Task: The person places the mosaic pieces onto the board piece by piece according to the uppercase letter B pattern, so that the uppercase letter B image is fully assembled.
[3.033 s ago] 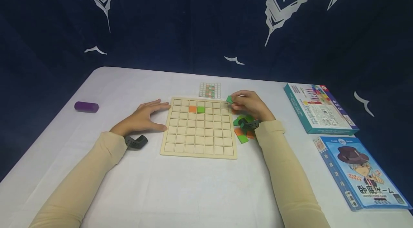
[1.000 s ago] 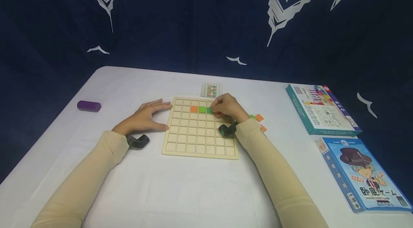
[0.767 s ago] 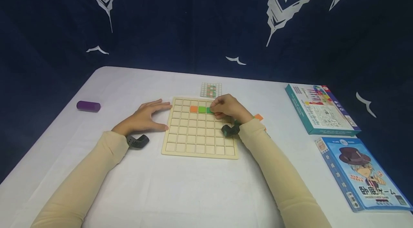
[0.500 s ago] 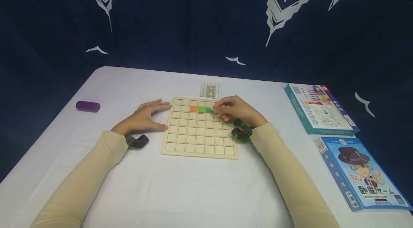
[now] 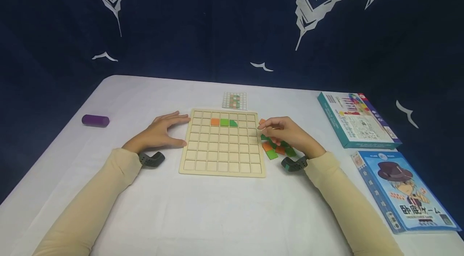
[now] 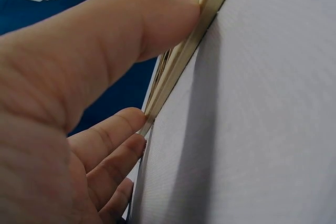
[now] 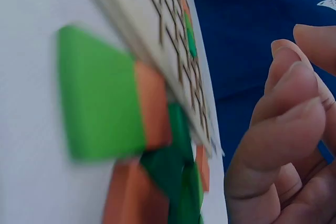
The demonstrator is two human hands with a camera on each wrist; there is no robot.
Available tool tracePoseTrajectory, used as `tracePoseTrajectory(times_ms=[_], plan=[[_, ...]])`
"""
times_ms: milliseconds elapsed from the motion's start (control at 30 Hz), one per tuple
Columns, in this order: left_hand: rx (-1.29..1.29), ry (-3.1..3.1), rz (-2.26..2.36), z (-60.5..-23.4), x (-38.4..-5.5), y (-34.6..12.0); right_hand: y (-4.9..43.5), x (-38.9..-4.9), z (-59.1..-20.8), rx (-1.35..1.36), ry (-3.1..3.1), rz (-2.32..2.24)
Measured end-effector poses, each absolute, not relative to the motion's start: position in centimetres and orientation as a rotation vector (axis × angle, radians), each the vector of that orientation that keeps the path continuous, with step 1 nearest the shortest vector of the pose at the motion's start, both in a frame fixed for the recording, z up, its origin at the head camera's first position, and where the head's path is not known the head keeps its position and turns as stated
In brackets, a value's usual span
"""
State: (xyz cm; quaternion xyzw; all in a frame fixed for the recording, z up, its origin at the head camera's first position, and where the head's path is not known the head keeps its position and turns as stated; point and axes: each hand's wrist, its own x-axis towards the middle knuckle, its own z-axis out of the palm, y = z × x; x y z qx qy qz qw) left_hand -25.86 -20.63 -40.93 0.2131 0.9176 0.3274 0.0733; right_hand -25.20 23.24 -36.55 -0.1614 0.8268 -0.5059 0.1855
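A wooden grid board (image 5: 217, 170) lies in the middle of the table. Three tiles sit side by side in its second row: an orange square (image 5: 215, 121), a light green square (image 5: 224, 122) and a darker green tile with a rounded corner (image 5: 233, 123). My left hand (image 5: 159, 131) touches the board's left edge with thumb and fingertips, fingers spread. Off the right edge, my right hand (image 5: 284, 132) hovers above loose tiles (image 5: 271, 154), its fingers loosely bent and nothing between them. The hand partly hides that pile; the right wrist view shows green and orange tiles (image 7: 105, 98) close up.
Behind the board lies a small printed grid card (image 5: 234, 101). A purple cylinder (image 5: 95, 120) rests at the far left. On the right are a teal-edged box (image 5: 362, 121) and a blue game box (image 5: 406, 191). A dark patterned curtain (image 5: 203, 26) hangs behind the table.
My right hand has set the darker green tile in the cell right of the light green one, let go, and moved back right over the pile. The left hand has stayed at the board's edge.
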Motion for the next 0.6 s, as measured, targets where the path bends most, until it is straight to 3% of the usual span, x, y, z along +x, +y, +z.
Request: tracePoseTrajectory(times_ms=[600], plan=[[0.64, 2.753, 0.982, -40.9, -25.8, -20.6, 27.2, -22.6, -37.2, -0.428, 2.321, -1.398]])
